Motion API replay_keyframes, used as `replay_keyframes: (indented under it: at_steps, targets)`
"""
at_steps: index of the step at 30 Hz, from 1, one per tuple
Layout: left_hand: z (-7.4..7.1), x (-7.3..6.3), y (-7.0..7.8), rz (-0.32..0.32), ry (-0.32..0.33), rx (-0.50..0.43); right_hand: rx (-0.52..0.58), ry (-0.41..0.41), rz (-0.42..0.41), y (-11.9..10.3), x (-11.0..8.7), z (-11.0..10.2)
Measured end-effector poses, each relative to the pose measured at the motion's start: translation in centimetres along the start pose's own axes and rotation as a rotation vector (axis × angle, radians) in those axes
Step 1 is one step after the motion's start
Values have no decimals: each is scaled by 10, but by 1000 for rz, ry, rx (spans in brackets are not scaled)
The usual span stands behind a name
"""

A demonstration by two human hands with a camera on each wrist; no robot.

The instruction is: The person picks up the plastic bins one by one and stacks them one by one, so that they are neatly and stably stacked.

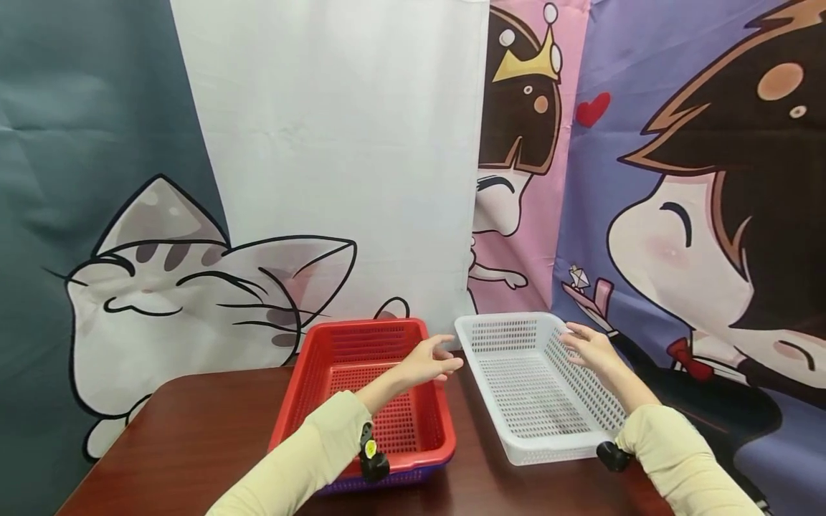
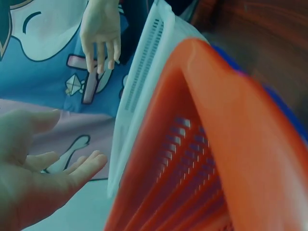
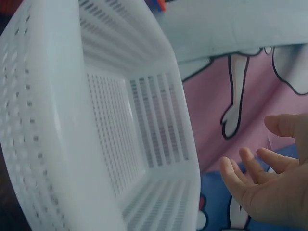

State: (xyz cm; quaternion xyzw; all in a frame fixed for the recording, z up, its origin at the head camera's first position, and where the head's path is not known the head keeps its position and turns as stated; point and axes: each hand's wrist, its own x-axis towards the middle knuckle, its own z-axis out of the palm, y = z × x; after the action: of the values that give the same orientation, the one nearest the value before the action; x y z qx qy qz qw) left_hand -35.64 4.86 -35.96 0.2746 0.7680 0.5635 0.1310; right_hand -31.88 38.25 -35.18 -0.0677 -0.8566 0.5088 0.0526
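Observation:
A red plastic basket (image 1: 441, 419) with slotted walls stands on the table, stacked on a blue-purple one (image 1: 400, 477) whose edge shows below it. To its right stands a white slotted basket (image 1: 506, 430). My left hand (image 1: 426, 360) hovers above the red basket's right side, fingers loosely spread and holding nothing. Over the white basket's right rim hovers my right hand (image 1: 592, 349), its fingers apart with nothing between them. In the left wrist view the left hand (image 2: 53, 175) is clear of the red rim (image 2: 231, 101). The right wrist view shows the right hand (image 3: 269, 185) apart from the white basket (image 3: 62, 120).
The dark brown wooden table (image 1: 187, 437) extends left of the baskets. Behind it hangs a cloth backdrop (image 1: 335, 143) printed with a cartoon cat and cartoon figures. Black wrist cameras (image 1: 374, 466) are strapped over both cream sleeves (image 1: 310, 448).

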Motion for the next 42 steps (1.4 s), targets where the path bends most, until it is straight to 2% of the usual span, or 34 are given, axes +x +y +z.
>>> replay_keyframes:
  at_steps: [5,10,12,17,20,24,29,34,37,42]
  targets:
    - [10,6,-4,2,63,-77,-50,15,11,8,-6,-8]
    - [17,8,-13,-16,97,-61,-72,32,33,21,-10,-15]
    - [20,10,-16,-51,112,-84,-81,48,42,27,-10,-18]
    - [34,12,-19,-198,140,-147,-129,85,36,41,-12,-25]
    - [44,11,-20,-254,128,-124,-136,87,30,48,-14,-28]
    - [52,10,-22,-281,79,-123,-168,100,36,56,-14,-30]
    - [56,7,-27,-285,4,-169,-188,119,56,68,-15,-30]
    - [59,4,-33,-264,-53,-141,-195,78,98,84,-18,-30]
    - [63,4,-35,-250,-58,-134,-140,70,119,92,-22,-30]
    - [69,5,-37,-257,-33,-193,68,40,130,104,-28,-29]
